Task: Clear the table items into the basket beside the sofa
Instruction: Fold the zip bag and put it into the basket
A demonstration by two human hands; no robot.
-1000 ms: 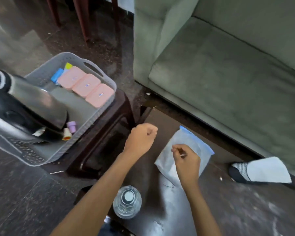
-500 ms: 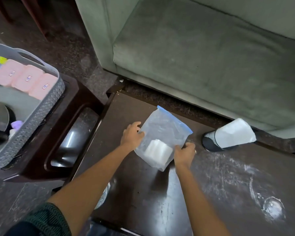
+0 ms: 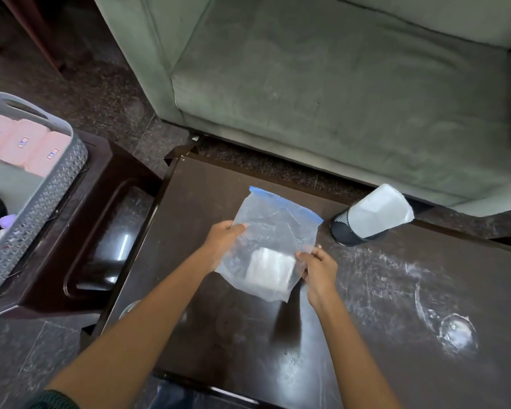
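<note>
We see a clear plastic bag [image 3: 273, 228] with a blue strip along its top edge, held over the dark table [image 3: 366, 335] near its far left corner. The left hand [image 3: 223, 240] grips the bag's left edge, and most of its fingers are hidden behind the plastic. The right hand [image 3: 319, 268] pinches the lower right edge, its fingertips blurred by the film.

Inside the bag sits a white block [image 3: 270, 268], hazy through the plastic, and we cannot tell what it is. Nor can we tell whether the bag's bottom touches the table or hangs just above it.

The grey basket [image 3: 42, 184] stands on a dark stool [image 3: 106, 184] to the left, cut off by the frame edge. There are pink boxes [image 3: 24, 146] in it, and the things lower down are too cropped to name. A round clear thing [image 3: 129, 309] peeks out beside the left forearm at the table's left edge. Near the sofa [image 3: 337, 98], a white-covered thing [image 3: 378, 211] with a dark mesh end lies at the table's far edge.
</note>
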